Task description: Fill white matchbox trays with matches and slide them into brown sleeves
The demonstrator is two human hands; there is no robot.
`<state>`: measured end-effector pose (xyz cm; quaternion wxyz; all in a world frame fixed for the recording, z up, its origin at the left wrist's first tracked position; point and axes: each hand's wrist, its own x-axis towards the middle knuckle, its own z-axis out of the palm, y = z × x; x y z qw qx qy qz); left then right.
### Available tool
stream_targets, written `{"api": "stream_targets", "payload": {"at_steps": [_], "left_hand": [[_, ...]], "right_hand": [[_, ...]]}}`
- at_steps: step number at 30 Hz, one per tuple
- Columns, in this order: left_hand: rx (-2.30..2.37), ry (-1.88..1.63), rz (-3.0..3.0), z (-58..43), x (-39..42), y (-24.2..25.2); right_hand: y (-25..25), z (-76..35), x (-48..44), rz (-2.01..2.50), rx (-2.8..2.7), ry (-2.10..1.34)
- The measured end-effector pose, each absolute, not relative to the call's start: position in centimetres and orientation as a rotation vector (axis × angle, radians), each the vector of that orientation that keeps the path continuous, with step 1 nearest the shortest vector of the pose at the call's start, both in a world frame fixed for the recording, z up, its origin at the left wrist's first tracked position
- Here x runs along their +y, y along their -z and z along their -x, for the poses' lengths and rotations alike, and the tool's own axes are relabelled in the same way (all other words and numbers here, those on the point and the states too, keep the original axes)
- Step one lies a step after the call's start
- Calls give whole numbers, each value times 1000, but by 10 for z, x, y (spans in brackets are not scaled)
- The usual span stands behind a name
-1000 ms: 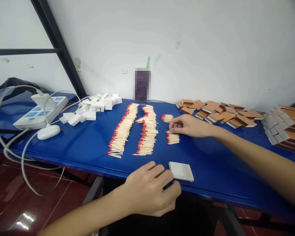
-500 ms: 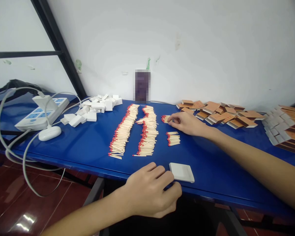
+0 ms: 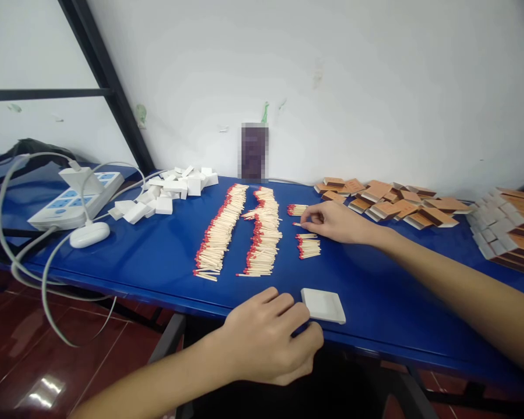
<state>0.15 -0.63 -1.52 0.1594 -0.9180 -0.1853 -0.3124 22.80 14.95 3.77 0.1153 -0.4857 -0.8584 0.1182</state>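
Note:
My right hand (image 3: 334,221) pinches a red-tipped match (image 3: 297,224) between thumb and forefinger, just above the blue tabletop. This match lies between a small upper row of matches (image 3: 297,210) and a small lower group of matches (image 3: 309,247). My left hand (image 3: 273,340) is at the table's front edge with its fingers curled; whatever they hold, if anything, is hidden. Close beside its knuckles lies a shallow white tray (image 3: 324,305). Two long rows of matches, the left row (image 3: 220,233) and the right row (image 3: 262,238), stretch away from me, heads to the left.
White inner boxes (image 3: 170,189) are heaped at the back left. Brown matchbox sleeves (image 3: 393,201) are scattered along the wall, with stacked matchboxes (image 3: 506,230) at far right. A power strip (image 3: 76,201) and its white cables occupy the left end.
My right hand has come slightly toward me from the upper small row, with a single match now showing at its fingertips. The left hand has stayed in place.

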Motion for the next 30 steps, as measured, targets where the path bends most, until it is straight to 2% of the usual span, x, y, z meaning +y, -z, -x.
{"api": "stream_targets", "payload": {"at_steps": [8, 24, 30], "left_hand": [[-534, 910, 2612, -2, -7, 14], [-545, 873, 2629, -1, -7, 15], [-549, 885, 2620, -1, -8, 16]], "right_hand": [[-56, -228, 137, 1493, -2588, -536], [-49, -227, 123, 1250, -2616, -562], [-45, -230, 145, 1336, -2522, -249]]}}
